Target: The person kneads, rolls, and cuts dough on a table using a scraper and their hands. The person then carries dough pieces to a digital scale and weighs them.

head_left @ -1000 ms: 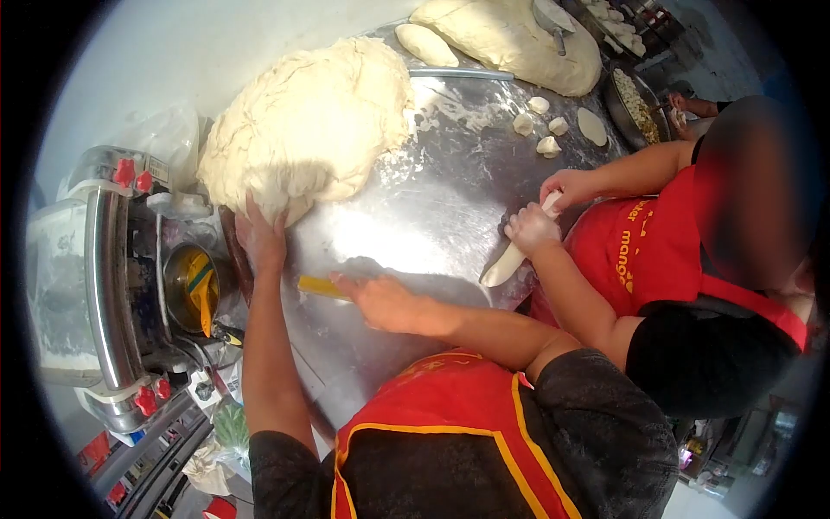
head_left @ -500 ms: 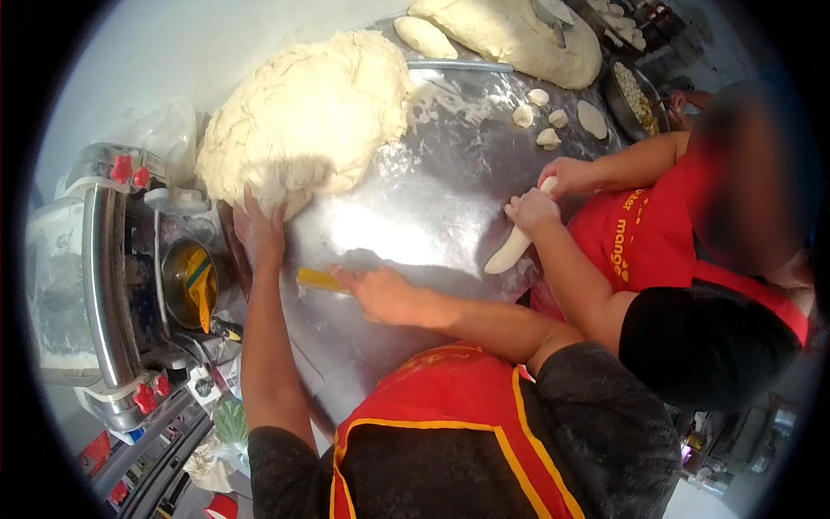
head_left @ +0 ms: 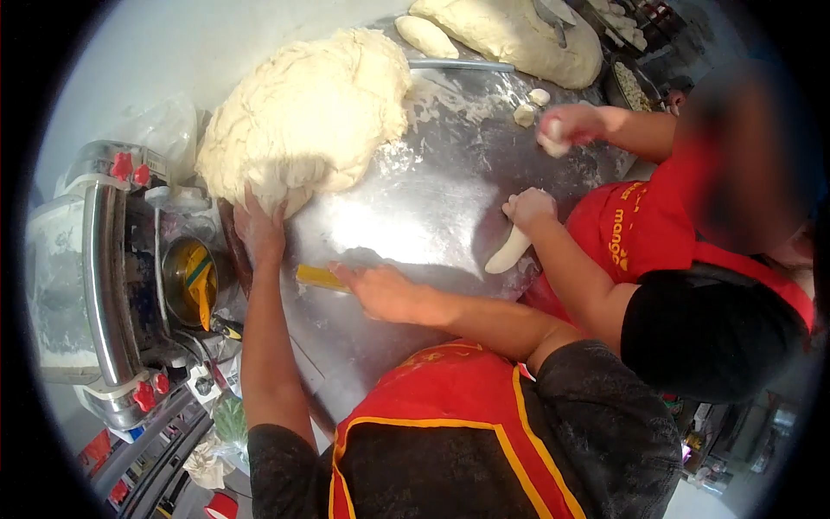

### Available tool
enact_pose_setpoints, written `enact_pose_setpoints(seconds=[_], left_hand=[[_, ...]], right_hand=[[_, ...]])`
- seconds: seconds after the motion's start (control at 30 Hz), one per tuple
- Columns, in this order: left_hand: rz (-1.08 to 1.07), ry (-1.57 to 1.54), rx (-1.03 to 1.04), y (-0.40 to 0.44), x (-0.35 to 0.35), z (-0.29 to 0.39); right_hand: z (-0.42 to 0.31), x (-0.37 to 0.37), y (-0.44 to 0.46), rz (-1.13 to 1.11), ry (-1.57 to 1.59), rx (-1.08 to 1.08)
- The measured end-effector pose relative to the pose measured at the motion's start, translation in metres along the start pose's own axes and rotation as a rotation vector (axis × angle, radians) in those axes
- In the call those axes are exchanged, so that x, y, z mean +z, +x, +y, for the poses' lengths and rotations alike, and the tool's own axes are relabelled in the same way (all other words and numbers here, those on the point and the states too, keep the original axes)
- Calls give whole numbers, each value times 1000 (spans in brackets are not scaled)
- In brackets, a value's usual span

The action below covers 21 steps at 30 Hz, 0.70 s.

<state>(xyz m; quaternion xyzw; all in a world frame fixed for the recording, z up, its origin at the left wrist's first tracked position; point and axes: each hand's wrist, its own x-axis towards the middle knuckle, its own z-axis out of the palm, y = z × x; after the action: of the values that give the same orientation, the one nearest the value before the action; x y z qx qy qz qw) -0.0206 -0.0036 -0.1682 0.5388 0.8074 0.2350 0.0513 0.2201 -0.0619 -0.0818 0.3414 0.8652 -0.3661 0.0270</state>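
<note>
A huge pale mound of dough [head_left: 320, 112] lies on the metal worktop [head_left: 415, 216] at the upper left. My left hand [head_left: 259, 229] is at its near edge, fingers and thumb around a bit of the dough, fingertips partly hidden. Lower and to the right, my right hand [head_left: 380, 292] is closed around a yellow dough scraper [head_left: 320, 278], which rests low over the metal surface. The scraper is apart from the dough.
At right, a co-worker in a red apron [head_left: 622, 221] has one hand on a dough strip [head_left: 510, 251] and the other near small dough pieces [head_left: 525, 114]. More dough [head_left: 519, 39] lies at the back. A machine [head_left: 108, 277] and metal bowl [head_left: 177, 298] stand left.
The co-worker's farther hand has left the dough strip and moved up toward the small pieces, with a bit of dough in it. My hands have hardly moved.
</note>
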Motion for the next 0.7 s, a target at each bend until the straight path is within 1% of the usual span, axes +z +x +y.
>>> enact_pose_setpoints(seconds=[0.13,0.3,0.47,0.7], left_hand=[[-3,-7,-11,0,-1,2],[12,-7,5,-2,-1,1],[33,-20,39,0,1,-2],[25,19,9,1,4,-4]], right_hand=[[-2,-3,0,9,-1,1],[-8,-15,-3,-50,7,26],[-7,-9,-2,-21,7,24],[-4,-3,-2,22,2,-3]])
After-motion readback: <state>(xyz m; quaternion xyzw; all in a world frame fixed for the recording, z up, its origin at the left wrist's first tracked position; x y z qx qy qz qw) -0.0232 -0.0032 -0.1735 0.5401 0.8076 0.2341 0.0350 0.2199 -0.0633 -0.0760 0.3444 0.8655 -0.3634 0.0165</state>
